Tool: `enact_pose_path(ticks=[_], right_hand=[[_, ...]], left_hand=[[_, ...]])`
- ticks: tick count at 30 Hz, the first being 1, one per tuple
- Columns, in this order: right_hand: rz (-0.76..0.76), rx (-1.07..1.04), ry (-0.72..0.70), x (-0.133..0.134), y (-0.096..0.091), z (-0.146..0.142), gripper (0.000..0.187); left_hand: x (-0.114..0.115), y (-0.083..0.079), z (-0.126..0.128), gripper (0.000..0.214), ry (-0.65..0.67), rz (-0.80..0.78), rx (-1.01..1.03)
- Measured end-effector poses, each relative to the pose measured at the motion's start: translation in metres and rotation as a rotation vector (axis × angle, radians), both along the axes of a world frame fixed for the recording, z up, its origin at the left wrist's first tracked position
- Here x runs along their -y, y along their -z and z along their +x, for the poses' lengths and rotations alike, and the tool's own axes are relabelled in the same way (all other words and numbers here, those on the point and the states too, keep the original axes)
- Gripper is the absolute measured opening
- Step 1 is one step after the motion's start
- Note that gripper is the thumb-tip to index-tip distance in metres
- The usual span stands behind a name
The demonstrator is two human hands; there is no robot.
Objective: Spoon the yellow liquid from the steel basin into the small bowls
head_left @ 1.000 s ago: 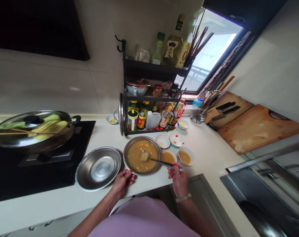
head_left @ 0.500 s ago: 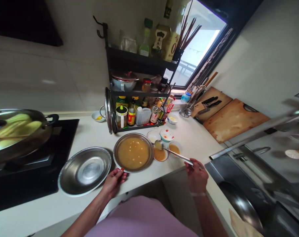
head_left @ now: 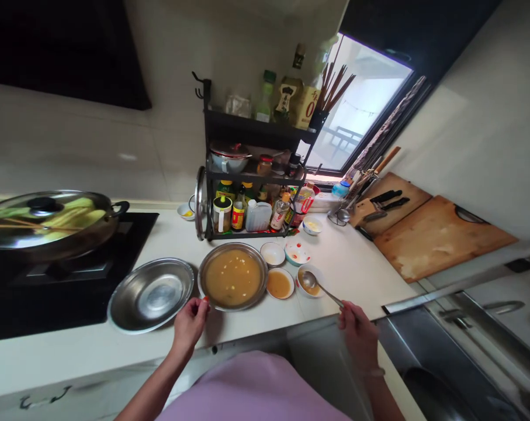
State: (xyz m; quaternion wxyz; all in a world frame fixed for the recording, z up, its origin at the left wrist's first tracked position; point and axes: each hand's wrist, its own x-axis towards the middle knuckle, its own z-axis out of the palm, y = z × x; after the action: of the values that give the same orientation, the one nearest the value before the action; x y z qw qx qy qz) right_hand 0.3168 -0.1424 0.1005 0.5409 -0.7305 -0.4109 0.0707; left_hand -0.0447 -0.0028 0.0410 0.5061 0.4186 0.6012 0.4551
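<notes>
My right hand (head_left: 356,332) is closed round the handle of a metal ladle (head_left: 318,285), whose scoop hangs over a small white bowl (head_left: 311,282) of brown soup at the counter's front. Left of that stands a second small bowl (head_left: 279,283) of the same soup. A wide steel basin (head_left: 232,276) full of brown soup sits left of them. My left hand (head_left: 190,320) pinches the basin's near rim. An empty steel basin (head_left: 151,294) lies further left, touching the full one.
A lidded pan (head_left: 45,222) with greens sits on the black hob at left. A black rack (head_left: 251,175) of bottles and jars stands behind the basins. Two more small bowls (head_left: 284,254) lie before it. Wooden boards and knives (head_left: 426,231) are at right, a sink (head_left: 457,362) below them.
The ladle left the big basin, passed over the first small bowl and now hangs over the right-hand bowl. My left hand stayed on the basin's rim.
</notes>
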Motion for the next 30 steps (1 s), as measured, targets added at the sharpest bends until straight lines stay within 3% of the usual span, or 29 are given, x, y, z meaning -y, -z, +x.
enact_pose_path(ticks=[2,4,6,8,10,12,14,17,19,21,24,27,30], right_hand=[[-0.013,0.114,-0.119,0.002,-0.001,0.004,0.029],[-0.013,0.215,-0.201,0.002,-0.004,0.009,0.026],[0.001,0.295,-0.237,0.002,-0.007,0.013,0.024],[0.016,0.358,-0.257,0.001,-0.008,0.017,0.024],[0.039,0.401,-0.286,0.000,-0.008,0.020,0.024],[0.061,0.424,-0.309,0.000,-0.008,0.023,0.024],[0.069,0.429,-0.309,0.001,-0.007,0.028,0.024],[0.072,0.446,-0.322,0.001,-0.005,0.036,0.025],[0.081,0.488,-0.360,0.000,-0.003,0.041,0.025],[0.103,0.540,-0.383,-0.002,-0.003,0.045,0.024],[0.159,0.516,-0.342,-0.008,-0.004,0.047,0.022],[0.209,0.282,-0.251,-0.021,-0.008,0.038,0.022],[0.251,0.002,-0.232,-0.040,-0.010,0.011,0.023]], left_hand=[[0.003,-0.036,0.004,0.014,-0.064,0.183,-0.144],[0.001,-0.068,0.015,0.006,-0.105,0.372,-0.152],[-0.006,-0.084,0.031,0.005,-0.111,0.480,-0.063],[-0.019,-0.081,0.046,0.010,0.061,0.420,-0.043],[-0.032,-0.067,0.053,0.019,0.272,0.259,-0.157],[-0.042,-0.057,0.053,0.024,0.375,0.257,-0.298],[-0.046,-0.058,0.047,0.023,0.340,0.348,-0.401],[-0.044,-0.077,0.035,0.017,0.257,0.550,-0.445],[-0.039,-0.083,0.025,0.021,0.234,0.625,-0.583],[-0.033,-0.073,0.014,0.024,0.141,0.591,-0.713],[-0.018,-0.036,-0.004,0.027,0.020,0.400,-0.764],[0.002,0.005,-0.012,0.028,-0.034,0.196,-0.626],[0.013,0.028,-0.004,0.032,-0.075,0.029,-0.365]])
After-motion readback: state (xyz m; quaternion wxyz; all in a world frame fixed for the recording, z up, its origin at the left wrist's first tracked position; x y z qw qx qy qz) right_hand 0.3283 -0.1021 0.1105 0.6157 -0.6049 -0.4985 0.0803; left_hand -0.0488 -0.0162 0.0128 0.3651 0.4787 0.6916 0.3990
